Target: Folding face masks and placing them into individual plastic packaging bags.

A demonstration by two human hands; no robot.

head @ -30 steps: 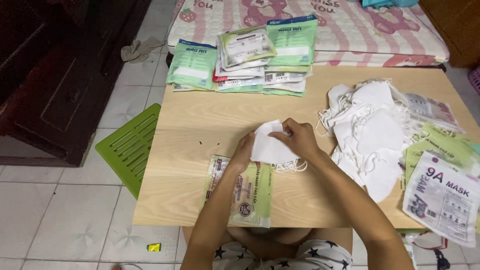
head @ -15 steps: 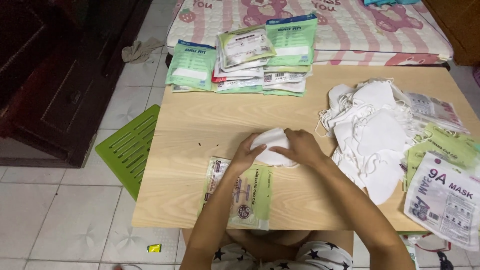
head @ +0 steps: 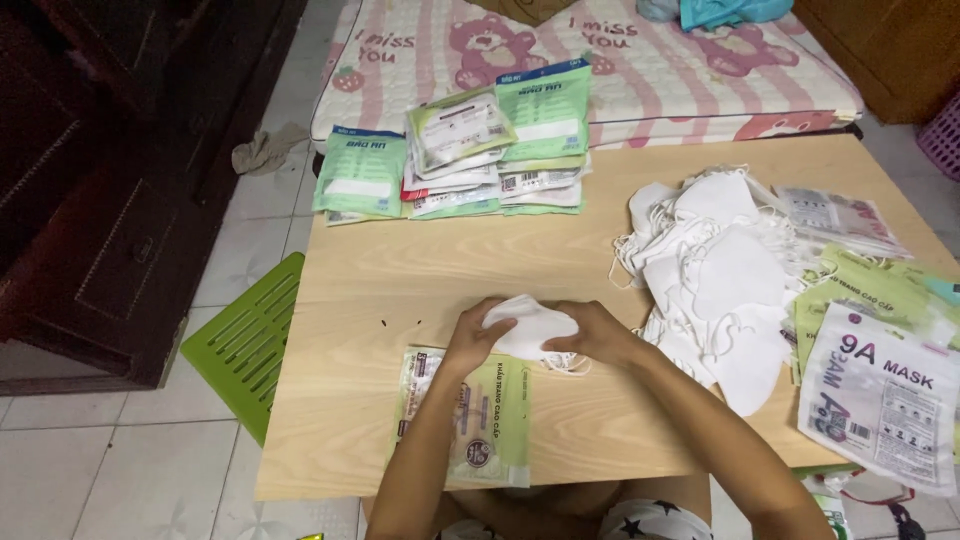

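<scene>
Since a second ago I see the white mask (head: pixel 528 326) folded smaller — left hand (head: pixel 470 337) and right hand (head: pixel 598 334) both grasping it, pressed low over the desk (head: pixel 400 280), just above the green pouch (head: pixel 478 420) — likely ready for bagging.

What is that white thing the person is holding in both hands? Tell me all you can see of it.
It is a white face mask, soft and cloth-like, folded into a rounded, puffy shape. Thin white ear loops trail from its right end onto the table. The left hand grips its left side and the right hand covers its right side, holding it just above the pale wooden tabletop, near the front edge. Right below it lies a flat green and clear packet. How many layers it has is not clear.
</scene>
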